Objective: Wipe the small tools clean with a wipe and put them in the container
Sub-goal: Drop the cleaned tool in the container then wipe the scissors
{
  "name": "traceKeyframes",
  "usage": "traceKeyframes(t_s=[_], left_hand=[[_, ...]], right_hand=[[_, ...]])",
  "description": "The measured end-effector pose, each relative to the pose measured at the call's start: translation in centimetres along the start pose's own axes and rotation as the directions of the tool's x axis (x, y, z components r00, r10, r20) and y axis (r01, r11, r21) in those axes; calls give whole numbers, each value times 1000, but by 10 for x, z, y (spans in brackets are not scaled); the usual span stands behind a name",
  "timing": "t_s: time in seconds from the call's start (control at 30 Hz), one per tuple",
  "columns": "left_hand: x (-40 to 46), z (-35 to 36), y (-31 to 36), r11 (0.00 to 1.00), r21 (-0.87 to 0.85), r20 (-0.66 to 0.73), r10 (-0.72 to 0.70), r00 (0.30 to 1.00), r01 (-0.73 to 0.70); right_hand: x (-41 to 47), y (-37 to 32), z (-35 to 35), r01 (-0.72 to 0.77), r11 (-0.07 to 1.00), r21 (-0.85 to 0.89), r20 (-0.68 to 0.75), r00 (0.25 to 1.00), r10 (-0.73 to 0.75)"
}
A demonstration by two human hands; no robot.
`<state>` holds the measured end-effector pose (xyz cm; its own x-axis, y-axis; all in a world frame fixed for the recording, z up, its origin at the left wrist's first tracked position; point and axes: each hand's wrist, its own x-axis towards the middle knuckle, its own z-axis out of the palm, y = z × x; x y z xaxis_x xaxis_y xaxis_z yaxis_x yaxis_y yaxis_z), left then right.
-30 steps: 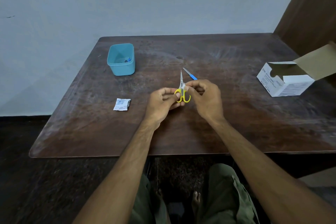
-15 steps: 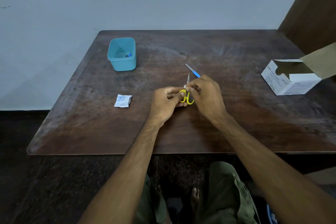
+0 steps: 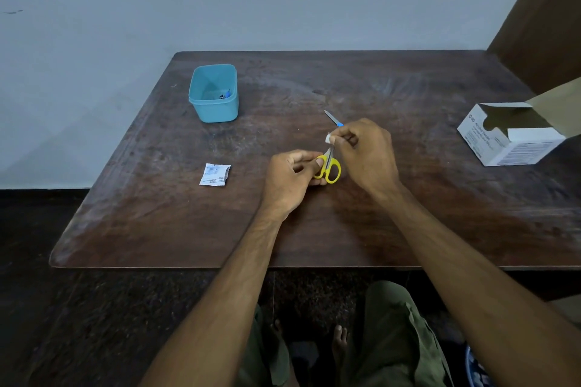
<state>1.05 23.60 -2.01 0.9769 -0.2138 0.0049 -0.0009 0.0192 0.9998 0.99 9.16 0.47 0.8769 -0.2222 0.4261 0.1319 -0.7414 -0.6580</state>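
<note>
My left hand (image 3: 290,177) pinches the yellow handles of small scissors (image 3: 330,168) just above the middle of the wooden table (image 3: 314,223). My right hand (image 3: 366,154) pinches a small white wipe (image 3: 329,138) around the scissor blades, which it hides. A blue-handled tool (image 3: 334,119) lies on the table just beyond my right hand, partly covered by it. The teal container (image 3: 213,93) stands at the back left with a few small items inside.
A torn white wipe packet (image 3: 214,174) lies left of my hands. An open white cardboard box (image 3: 515,133) sits at the right edge. A wall runs behind the table, and brown wood rises at the far right.
My right hand has slid the wipe up along the scissor blades, covering their tip. The left hand keeps its hold on the handles.
</note>
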Motion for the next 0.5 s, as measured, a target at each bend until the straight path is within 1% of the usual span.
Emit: traceKeyframes(t_s=[0.07, 0.13, 0.3, 0.43, 0.5], left_hand=[[0, 0, 0, 1000, 5, 0, 0, 1000, 0], [0, 0, -1, 1000, 5, -10, 2, 1000, -2], [1, -1, -3, 1000, 0, -17, -3, 1000, 3], [1, 0, -3, 1000, 3, -10, -5, 1000, 5], [1, -1, -2, 1000, -8, -16, -4, 1000, 4]], right_hand=[[10, -1, -4, -42, 999, 16, -29, 999, 42], [14, -5, -6, -58, 998, 19, -28, 998, 58], [-4, -9, -3, 6, 1000, 11, 64, 998, -6], [10, 1, -6, -79, 996, 49, 3, 997, 79], [9, 1, -6, -86, 995, 53, 5, 996, 86]])
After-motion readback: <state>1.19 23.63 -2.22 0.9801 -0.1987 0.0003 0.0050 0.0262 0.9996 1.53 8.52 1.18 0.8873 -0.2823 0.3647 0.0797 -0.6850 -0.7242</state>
